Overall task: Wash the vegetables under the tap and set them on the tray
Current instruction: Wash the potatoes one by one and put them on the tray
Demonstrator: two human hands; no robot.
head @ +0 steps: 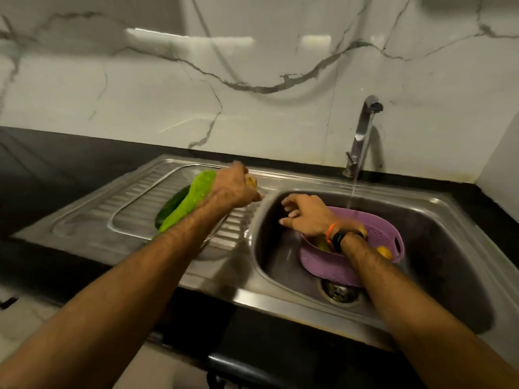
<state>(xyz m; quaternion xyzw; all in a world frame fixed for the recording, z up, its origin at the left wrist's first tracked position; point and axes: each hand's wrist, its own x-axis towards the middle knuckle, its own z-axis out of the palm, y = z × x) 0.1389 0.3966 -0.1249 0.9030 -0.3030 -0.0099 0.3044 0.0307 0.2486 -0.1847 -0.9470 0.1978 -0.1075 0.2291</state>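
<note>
Two green vegetables (179, 204) lie on the tray (132, 209), the left hand (234, 186) gripping a yellowish one (252, 181) above it, while the right hand (306, 216) hangs loose-fingered, holding nothing, over the purple basket (373, 234) in the sink (449, 248).

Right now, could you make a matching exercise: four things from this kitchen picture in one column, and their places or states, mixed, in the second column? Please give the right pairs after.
Column 1
1. purple basket
2. light green gourd
3. tap
4. left hand

Column 2
A. lying on the steel tray on the drainboard
B. running water
C. sitting inside the sink basin
D. holding a yellowish vegetable above the tray

Pairs: 1-C, 2-A, 3-B, 4-D
</note>
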